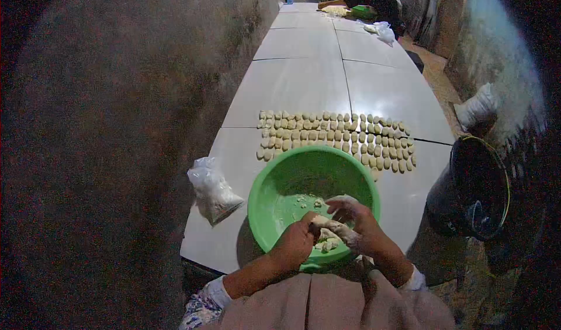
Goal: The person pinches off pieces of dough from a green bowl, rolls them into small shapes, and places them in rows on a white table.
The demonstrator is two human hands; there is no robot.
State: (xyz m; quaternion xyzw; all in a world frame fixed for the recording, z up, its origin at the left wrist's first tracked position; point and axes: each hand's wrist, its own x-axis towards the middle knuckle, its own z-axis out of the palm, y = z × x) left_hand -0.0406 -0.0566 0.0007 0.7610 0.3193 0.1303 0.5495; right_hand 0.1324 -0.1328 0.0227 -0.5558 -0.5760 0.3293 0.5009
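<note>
Over a green plastic basin (263, 192), both of my hands work at a pale strip of dough (325, 222). My left hand (295, 241) is closed around the strip's left end. My right hand (363, 227), its fingers whitened with flour or dough, grips the other end, with the upper fingers curled above it. Where dough ends and coated fingers begin on the right is hard to see. Below my hands, in the basin, lie loose dough lumps (328, 244); small crumbs (301, 201) stick to its inner wall.
Rows of small oval dough pieces (312, 135) cover the white table (298, 87) beyond the basin. A plastic bag of white powder (213, 191) sits left, a black bucket (476, 187) right. Another person (378, 5) leans over the far end. A wall runs along the left.
</note>
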